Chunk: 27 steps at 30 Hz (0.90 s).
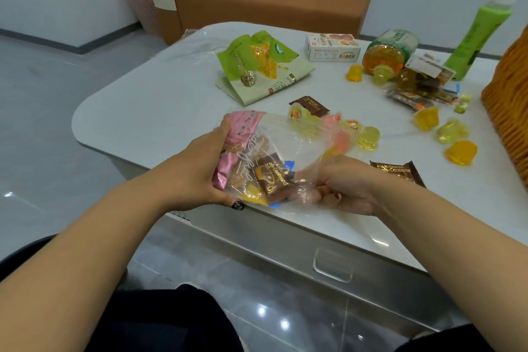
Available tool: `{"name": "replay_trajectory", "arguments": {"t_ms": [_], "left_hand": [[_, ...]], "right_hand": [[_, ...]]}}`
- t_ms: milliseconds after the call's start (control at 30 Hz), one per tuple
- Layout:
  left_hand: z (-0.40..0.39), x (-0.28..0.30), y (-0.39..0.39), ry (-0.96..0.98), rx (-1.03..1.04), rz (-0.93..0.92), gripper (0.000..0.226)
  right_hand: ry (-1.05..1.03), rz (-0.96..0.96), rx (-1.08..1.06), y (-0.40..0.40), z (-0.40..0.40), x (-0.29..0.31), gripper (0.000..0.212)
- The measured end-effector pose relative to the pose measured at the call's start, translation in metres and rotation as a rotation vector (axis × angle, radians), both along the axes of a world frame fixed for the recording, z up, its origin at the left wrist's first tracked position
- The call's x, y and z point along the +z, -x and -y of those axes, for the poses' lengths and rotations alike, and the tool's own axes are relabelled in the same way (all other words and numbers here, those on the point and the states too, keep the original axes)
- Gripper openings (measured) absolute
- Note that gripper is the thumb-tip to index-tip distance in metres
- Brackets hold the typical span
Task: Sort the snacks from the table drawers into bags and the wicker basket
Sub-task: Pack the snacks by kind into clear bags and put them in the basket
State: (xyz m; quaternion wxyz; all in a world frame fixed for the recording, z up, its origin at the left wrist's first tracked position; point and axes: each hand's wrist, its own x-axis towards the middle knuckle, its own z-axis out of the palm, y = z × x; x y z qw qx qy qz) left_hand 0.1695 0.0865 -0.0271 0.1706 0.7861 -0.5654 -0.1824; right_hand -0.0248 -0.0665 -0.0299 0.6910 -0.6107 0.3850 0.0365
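Both hands are holding a clear plastic bag [288, 148] over the near edge of the white table [148, 111]. The left hand [200, 168] is gripping the bag's left side, fingers curled round it, thumb with a dark-painted nail underneath. The right hand [343, 188] is gripping the bag's right lower corner, fingers curled into the plastic (blurred, so exact finger positions unclear).

Inside the bag: a pink packet [237, 140] pressing against the left fingers, a brown wrapper [271, 180] reading "Soft-Centered" between the two hands, something yellow below it, a bit of blue behind it.

Just right of the right hand, a second brown wrapper [397, 171] is lying on the table, reading "MILK ... Soft-Centered". Beyond the bag, a third brown wrapper [310, 106], print too small to read. Yellow jelly cups [368, 138] are sitting scattered beyond and right of the right hand. Further out: a green pouch [260, 66], a small white box [333, 47], a tipped jar of jellies [391, 50], a green bottle [477, 34]. Wicker basket [508, 106] is sitting at the far right, well apart from the grip.
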Motion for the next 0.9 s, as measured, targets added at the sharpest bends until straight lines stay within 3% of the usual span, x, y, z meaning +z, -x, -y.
{"name": "replay_trajectory", "arguments": {"t_ms": [100,233,367,467,633,900], "left_hand": [[0.000,-0.004,-0.004,0.001,0.016,-0.038,0.150],[0.000,-0.005,-0.002,0.019,0.022,-0.044,0.153],[0.001,-0.004,0.004,0.008,0.035,-0.004,0.151],[0.000,-0.003,0.009,0.003,0.019,0.023,0.148],[0.000,-0.002,0.012,-0.008,-0.004,0.087,0.144],[0.003,-0.004,0.014,-0.045,-0.038,0.204,0.128]], "right_hand": [[0.132,-0.048,0.169,0.004,-0.003,0.003,0.012],[0.111,0.023,0.089,0.005,-0.006,-0.002,0.043],[0.190,0.009,0.031,0.004,-0.010,-0.005,0.013],[0.298,-0.057,0.122,0.002,-0.010,-0.007,0.014],[0.384,-0.058,0.177,-0.001,-0.012,-0.005,0.032],[0.428,-0.057,0.133,0.008,-0.010,0.007,0.028]]}}
